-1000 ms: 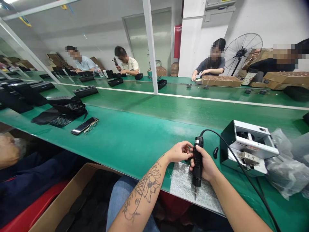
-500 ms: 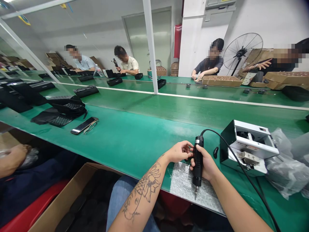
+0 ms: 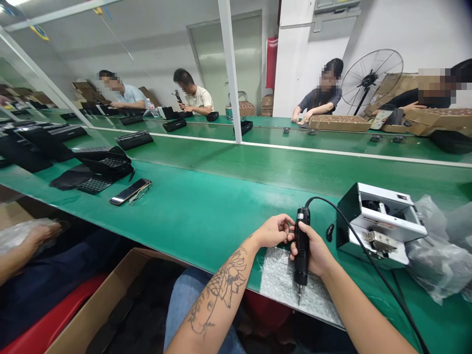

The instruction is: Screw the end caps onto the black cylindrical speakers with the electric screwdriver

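Note:
A black corded electric screwdriver (image 3: 302,250) stands nearly upright in my right hand (image 3: 317,250), its bit pointing down over the silvery foam sheet (image 3: 276,278) at the bench edge. Close against its left side is my left hand (image 3: 276,230), fingers curled together beside the tool's body. Whatever those fingers pinch, if anything, is hidden. A small black part (image 3: 330,232) lies on the green mat to the right of my right hand. Beyond it stands a white and black screw feeder machine (image 3: 381,226), with the screwdriver's cable passing in front.
Clear plastic bags (image 3: 438,255) lie right of the machine. A phone (image 3: 130,191) and glasses (image 3: 140,191) rest on the mat at left, near black cases (image 3: 105,164). A cardboard box (image 3: 92,309) is below the bench. Several people work across the line; a neighbour's hand (image 3: 35,241) holds plastic at left.
My hands and the screwdriver stay almost still. At far left the neighbour's hand has shifted right with the plastic. Across the bench, the person at far right has lowered a raised hand.

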Demonstrator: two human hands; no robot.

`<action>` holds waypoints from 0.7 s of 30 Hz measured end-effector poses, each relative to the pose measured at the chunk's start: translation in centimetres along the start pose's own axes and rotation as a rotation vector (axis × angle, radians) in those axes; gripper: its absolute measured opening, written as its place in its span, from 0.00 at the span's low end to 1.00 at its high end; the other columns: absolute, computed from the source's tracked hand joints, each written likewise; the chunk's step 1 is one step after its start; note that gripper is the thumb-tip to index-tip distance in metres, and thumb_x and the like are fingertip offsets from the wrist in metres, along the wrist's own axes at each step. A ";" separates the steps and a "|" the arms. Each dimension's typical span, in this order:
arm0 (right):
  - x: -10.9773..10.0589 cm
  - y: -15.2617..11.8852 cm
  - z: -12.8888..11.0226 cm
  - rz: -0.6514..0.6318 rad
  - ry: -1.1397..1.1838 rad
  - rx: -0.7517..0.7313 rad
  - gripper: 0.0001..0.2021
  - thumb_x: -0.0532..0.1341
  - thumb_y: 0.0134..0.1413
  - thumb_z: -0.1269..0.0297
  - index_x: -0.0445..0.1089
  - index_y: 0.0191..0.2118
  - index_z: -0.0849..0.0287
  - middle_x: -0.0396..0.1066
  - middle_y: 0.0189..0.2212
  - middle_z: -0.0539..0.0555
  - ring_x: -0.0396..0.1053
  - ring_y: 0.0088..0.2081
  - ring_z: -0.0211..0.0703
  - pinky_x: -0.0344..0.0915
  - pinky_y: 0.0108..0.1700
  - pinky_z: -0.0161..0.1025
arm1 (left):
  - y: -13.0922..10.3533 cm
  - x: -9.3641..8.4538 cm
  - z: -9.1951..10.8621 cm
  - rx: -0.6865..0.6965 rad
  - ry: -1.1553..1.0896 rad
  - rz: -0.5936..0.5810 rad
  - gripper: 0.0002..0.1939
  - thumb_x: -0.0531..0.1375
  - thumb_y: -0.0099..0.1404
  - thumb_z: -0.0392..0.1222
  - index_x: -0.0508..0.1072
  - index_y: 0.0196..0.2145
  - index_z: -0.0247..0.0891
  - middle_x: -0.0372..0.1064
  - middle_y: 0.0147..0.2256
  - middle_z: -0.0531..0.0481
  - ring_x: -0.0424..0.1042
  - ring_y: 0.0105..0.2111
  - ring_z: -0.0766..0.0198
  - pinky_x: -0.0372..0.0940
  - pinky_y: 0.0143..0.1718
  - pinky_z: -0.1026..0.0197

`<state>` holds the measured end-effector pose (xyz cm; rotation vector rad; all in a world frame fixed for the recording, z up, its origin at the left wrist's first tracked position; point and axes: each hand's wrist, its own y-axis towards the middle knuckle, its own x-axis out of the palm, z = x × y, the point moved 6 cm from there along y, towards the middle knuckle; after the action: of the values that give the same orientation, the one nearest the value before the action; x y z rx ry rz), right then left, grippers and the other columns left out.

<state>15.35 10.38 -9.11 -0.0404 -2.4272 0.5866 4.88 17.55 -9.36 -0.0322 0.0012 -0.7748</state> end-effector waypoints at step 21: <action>-0.4 0.1 0.1 0.043 -0.011 0.001 0.16 0.62 0.61 0.50 0.69 0.44 0.58 0.74 0.27 0.50 0.65 0.17 0.38 0.70 0.19 0.43 | -0.4 0.2 0.8 0.007 0.016 -0.003 0.20 0.66 0.54 0.34 0.70 0.46 0.35 0.66 0.31 0.54 0.68 0.29 0.69 0.68 0.31 0.65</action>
<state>15.61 10.34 -9.42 -0.0893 -2.4420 0.6089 4.74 17.20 -8.57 -0.0192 0.0140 -0.7784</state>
